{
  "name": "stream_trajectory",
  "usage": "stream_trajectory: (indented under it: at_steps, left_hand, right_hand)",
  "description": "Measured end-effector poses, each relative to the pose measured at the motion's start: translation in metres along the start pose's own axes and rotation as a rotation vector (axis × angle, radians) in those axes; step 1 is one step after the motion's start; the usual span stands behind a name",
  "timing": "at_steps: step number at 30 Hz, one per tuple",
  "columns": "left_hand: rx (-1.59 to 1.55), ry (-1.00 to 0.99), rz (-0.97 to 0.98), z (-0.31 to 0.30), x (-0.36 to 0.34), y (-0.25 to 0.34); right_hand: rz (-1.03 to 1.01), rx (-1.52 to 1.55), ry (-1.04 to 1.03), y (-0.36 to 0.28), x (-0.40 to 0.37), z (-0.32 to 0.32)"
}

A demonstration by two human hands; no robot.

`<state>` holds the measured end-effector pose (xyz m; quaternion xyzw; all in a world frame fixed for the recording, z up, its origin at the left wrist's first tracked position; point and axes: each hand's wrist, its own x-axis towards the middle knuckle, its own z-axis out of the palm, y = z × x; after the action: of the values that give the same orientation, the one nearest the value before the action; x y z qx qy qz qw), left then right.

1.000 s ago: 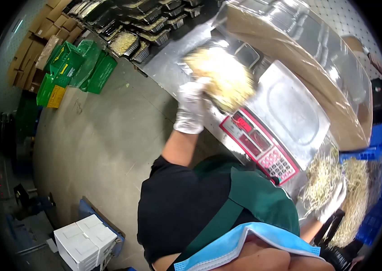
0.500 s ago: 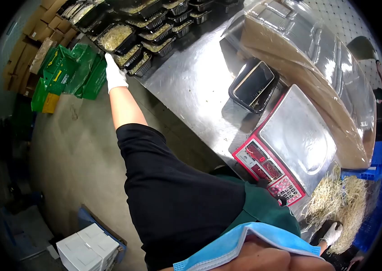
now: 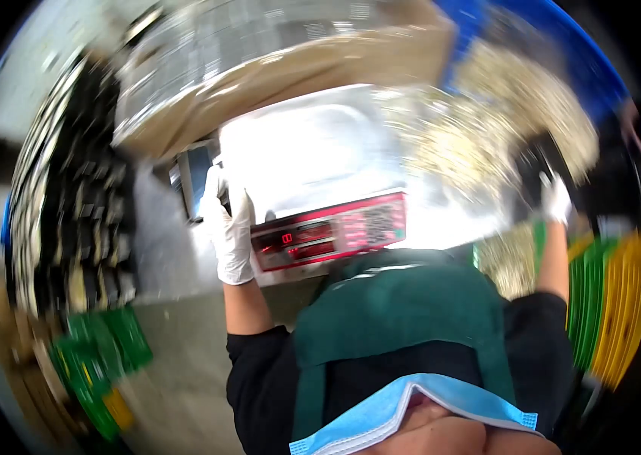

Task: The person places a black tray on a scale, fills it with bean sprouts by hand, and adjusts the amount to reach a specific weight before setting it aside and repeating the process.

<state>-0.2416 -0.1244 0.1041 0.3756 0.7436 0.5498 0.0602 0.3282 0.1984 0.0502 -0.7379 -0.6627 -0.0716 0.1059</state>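
My left hand [image 3: 229, 227], in a white glove, is at the left edge of the weighing scale [image 3: 305, 152]. Its thumb and fingers look apart, though blurred, with nothing plainly held. Just left of it, a black plastic tray [image 3: 188, 182] is partly hidden by the hand; a dark flat-screened object [image 3: 198, 176] shows there. On the far right my gloved right hand [image 3: 556, 199] is closed on the edge of another black tray [image 3: 542, 163], beside a heap of pale bean sprouts [image 3: 457, 140]. Motion blur hides whether that tray holds anything.
A plastic-lined carton [image 3: 282, 64] of clear lids stands behind the scale. Stacked filled black trays [image 3: 70, 197] rise at left. Green crates [image 3: 100, 349] stand on the floor, lower left. Green and yellow crates [image 3: 608, 303] are at right, and a blue crate [image 3: 593, 45] behind the sprouts.
My left hand has come back from the stacked filled trays to the scale's left edge. The view has turned right. My right hand stays by the sprouts, its tray now showing more fully.
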Motion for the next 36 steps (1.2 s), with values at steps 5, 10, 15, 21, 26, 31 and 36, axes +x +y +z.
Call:
stream_trajectory:
  at_steps: [5, 10, 15, 21, 26, 31, 36]
  left_hand:
    - [0.298, -0.669, 0.342, 0.105, -0.019, 0.043]
    - [-0.776, -0.713, -0.301, 0.201, -0.047, 0.139]
    - [-0.881, -0.366, -0.514, 0.216, -0.042, 0.128]
    - [-1.019, 0.021, -0.526, 0.14, -0.032, 0.093]
    - [-1.024, 0.109, -0.477, 0.129, -0.048, 0.082]
    - [-0.917, -0.029, -0.395, 0.116, -0.036, 0.104]
    - [-0.445, -0.379, -0.451, 0.198, -0.025, 0.126]
  right_hand:
    - [-0.352, 0.411, 0.43, -0.009, -0.009, -0.054]
    - [-0.986, 0.663, 0.324, -0.121, -0.061, -0.099]
    - [-1.281, 0.924, 0.231, -0.172, -0.086, -0.072]
    - [-0.983, 0.487, -0.326, -0.156, -0.014, 0.013]
    - [-0.945, 0.388, -0.542, -0.195, -0.012, 0.043]
    - [-0.684, 0.862, -0.748, -0.176, 0.042, -0.03]
    - [-0.948, 0.932, -0.686, -0.175, 0.025, -0.119]
